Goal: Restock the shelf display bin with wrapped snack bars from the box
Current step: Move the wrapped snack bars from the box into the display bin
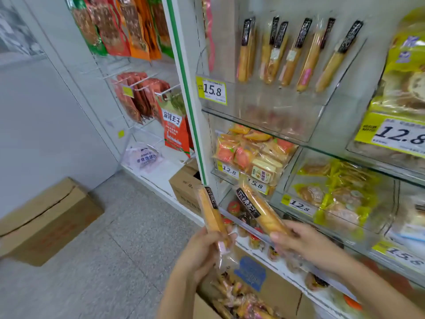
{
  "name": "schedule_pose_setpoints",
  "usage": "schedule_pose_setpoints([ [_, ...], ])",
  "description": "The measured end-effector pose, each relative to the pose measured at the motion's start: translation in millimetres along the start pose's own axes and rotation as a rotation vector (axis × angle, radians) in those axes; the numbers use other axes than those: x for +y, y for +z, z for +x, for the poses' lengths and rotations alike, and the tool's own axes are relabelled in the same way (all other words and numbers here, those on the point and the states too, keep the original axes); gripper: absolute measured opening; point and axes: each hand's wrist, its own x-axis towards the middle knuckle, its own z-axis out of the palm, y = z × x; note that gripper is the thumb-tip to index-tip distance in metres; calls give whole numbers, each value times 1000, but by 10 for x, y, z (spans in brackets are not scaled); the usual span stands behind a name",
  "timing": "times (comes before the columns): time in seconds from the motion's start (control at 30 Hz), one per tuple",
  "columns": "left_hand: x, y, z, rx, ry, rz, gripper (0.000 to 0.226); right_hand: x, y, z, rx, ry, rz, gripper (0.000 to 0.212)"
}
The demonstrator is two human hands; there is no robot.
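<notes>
**Left hand (202,252), right hand (305,245): one bar apiece**

Your left hand has its fingers curled round the lower end of the left bar (210,210). The bar's dark-labelled end points up and away from the grip. Your right hand pinches the lower end of the right bar (259,210) between thumb and fingers, and that bar leans up and to the left of the grip. The two bars are apart, not touching.

Directly below both grips sits the open box (271,293), with more boxed bars (232,293) lying loose in it. High above the grips, and a little to the right of them, is the clear bin (287,116) with its 15.8 tag (211,89). A row of shelved bars (287,54) leans against its back, labels up.

Each bar is a long, golden-brown stick in clear film, with a black printed band over the upper part. The left bar shows a pale pink patch near your grip.

Expect them to be light and fairly stiff along their length, though the baked stick inside probably snaps if bent or squeezed hard. The film looks glossy, so it may slide in a loose hold. Take them around the lower third, as you have them now, with an even wrap rather than fingertip pressure. That keeps the label end free to go in uppermost, matching the row.
</notes>
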Motion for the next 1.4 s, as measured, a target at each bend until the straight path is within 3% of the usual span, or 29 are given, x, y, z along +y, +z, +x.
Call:
schedule_pose_setpoints([
  [0.07,156,160,-161,-16,37,4,39,-265,-63,-121,59,-72,-21,21],
  [0.13,262,284,-293,3,64,60,38,-510,-114,-231,123,-134,-45,30],
  [0.2,394,392,-382,29,82,120,50,-712,-157,-299,131,-152,-16,41],
  [0.3,585,519,-438,-23,146,303,65,-985,-225,-402,137,-160,105,41],
  [0.43,925,744,-417,-32,231,325,51,-1319,-377,-479,234,-187,234,35],
  [0.5,1178,893,-362,-60,258,314,40,-1536,-481,-434,267,-161,338,44],
  [0.57,1463,1074,-257,-71,239,295,42,-1762,-612,-343,295,-149,441,59],
  [0.63,1742,1242,-102,-78,213,303,45,-2004,-728,-266,332,-168,480,46],
  [0.73,2166,1485,127,-101,194,327,44,-2370,-892,-85,420,-168,421,31],
  [0.83,2583,1695,379,-148,182,340,25,-2631,-1061,248,581,-129,306,39],
  [0.9,2840,1857,601,-127,194,385,22,-2764,-1163,481,670,-96,206,33],
  [1.1,3315,2233,1348,-12,313,683,40,-2953,-1446,1032,900,-23,24,33],
  [1.27,3429,2263,1977,62,480,1082,39,-2879,-1571,1518,1015,77,-173,40],
  [1.4,3349,2213,2415,96,570,1193,35,-2811,-1585,1850,1067,150,-298,37],
])
